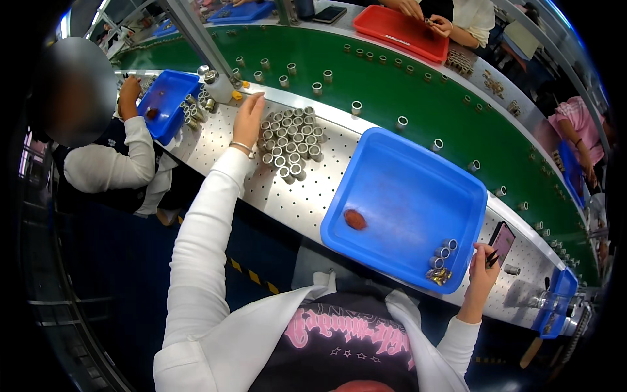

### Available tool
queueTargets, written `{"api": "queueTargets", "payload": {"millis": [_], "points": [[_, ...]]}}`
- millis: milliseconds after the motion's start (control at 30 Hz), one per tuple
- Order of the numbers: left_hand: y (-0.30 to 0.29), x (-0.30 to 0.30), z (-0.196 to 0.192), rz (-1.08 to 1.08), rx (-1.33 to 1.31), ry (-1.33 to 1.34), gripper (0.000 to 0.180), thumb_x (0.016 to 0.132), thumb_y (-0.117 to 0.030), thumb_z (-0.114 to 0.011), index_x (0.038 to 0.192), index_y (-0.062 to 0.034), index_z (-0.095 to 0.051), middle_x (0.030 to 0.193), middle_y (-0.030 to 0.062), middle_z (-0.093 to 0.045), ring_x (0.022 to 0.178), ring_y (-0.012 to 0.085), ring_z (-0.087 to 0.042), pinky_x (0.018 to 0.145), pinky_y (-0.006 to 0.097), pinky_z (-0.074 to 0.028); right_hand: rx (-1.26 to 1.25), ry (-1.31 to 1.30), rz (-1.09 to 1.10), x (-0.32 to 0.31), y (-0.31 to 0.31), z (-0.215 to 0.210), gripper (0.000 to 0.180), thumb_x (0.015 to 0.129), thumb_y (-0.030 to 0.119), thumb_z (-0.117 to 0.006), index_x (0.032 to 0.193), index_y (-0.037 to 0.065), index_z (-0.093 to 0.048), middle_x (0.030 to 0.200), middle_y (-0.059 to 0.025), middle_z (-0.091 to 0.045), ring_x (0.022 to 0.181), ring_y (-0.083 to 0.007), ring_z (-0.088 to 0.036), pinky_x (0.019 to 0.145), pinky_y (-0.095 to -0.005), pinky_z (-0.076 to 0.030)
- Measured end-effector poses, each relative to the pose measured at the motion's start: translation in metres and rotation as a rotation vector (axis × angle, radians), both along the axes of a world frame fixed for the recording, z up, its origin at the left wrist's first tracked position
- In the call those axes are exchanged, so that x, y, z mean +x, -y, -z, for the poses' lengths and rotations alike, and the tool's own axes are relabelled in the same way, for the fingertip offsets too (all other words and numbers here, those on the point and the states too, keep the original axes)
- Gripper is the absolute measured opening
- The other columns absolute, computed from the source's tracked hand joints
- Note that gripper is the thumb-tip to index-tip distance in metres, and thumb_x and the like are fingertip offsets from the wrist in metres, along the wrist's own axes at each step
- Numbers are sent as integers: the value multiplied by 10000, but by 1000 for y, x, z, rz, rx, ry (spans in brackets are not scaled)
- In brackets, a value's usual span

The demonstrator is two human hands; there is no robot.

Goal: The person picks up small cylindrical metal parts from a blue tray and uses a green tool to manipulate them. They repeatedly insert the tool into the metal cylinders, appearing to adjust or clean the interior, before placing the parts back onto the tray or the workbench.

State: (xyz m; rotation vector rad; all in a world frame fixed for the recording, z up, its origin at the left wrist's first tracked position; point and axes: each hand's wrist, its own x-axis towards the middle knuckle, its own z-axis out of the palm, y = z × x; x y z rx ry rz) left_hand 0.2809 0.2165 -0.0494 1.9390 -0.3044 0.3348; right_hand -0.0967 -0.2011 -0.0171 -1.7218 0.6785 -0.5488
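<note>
Standing beside the left hand (247, 124), its fingers straight and seemingly empty, the tubes (288, 141) look stiff and slick, best gripped round their walls, while the right hand (482, 271) pinches a black tool (492, 260).

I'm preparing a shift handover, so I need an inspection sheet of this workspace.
Surface: perforated metal bench.
Job's things: clustered metal cylinders; blue tray with a few more, brass-coloured pieces and a reddish-brown oval.
Clutter: phone-like device right of the tray; loose cylinder on its side nearby.
Hands: left hand beside the cluster, nothing visibly held; right hand at the tray's right edge, seemingly holding something dark and slim.
Cables: dark ribbed line at far right, possibly one; unclear.
Surroundings: green belt with spaced cylinders; red tray beyond; co-workers nearby.
</note>
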Motion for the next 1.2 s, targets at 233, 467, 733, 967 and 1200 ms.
{"api": "queueTargets", "payload": {"millis": [233,467,733,967,1200], "points": [[29,70,-35,86,369,-95,357,869,-301,-555,1100,-33,-592,1061,132,-624,981,249,-591,857,318,-440,-273,98,171,-16,20,34,207,946,174,-484,853,16,-580,562,70,-360,484,-8,-289,438,-178,-204],[87,136,-52,14,898,-176,283,839,-241,-588,1075,-89,-622,1075,142,-624,986,310,-591,860,366,-461,-109,92,270,-30,8,51,267,963,231,-447,776,60,-534,576,72,-316,512,-17,-268,472,-191,-186],[119,185,-13,-34,1179,-350,424,869,-401,-528,1101,-57,-610,1115,156,-606,1032,317,-571,894,376,-442,-157,70,276,-33,-4,52,286,964,248,-445,761,65,-531,598,54,-356,529,-25,-299,486,-187,-220],[174,128,-20,242,1041,-176,255,764,-296,-673,890,-75,-665,918,119,-657,877,278,-612,808,355,-475,-152,60,253,-31,1,53,280,959,228,-456,755,49,-522,610,45,-369,546,-35,-320,503,-190,-231],[154,120,-36,302,921,-199,178,689,-128,-719,856,-73,-695,869,104,-674,788,237,-640,726,319,-503,-113,29,261,-29,-3,53,277,961,167,-444,737,19,-513,629,28,-403,568,-50,-326,519,-200,-258]]}}
